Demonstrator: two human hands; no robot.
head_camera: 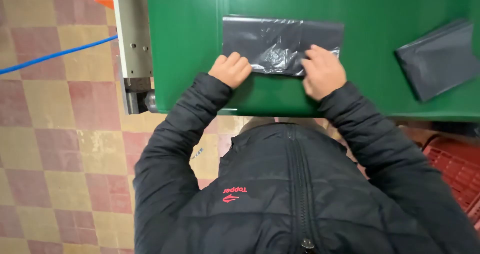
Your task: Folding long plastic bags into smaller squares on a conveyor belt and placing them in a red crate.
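A flat dark grey plastic bag [280,41] lies on the green belt surface [190,44] in front of me. My left hand [230,69] rests on the bag's near left corner with fingers curled, pressing it down. At the bag's near right edge, my right hand [323,72] has its fingers over the plastic, gripping or pressing it. Both arms are in black padded jacket sleeves.
A stack of similar dark grey bags [439,58] lies at the right of the green surface. A grey metal machine frame [132,39] borders the left edge. A blue cable [55,55] crosses the checkered tile floor. A red plastic crate [457,171] sits at lower right.
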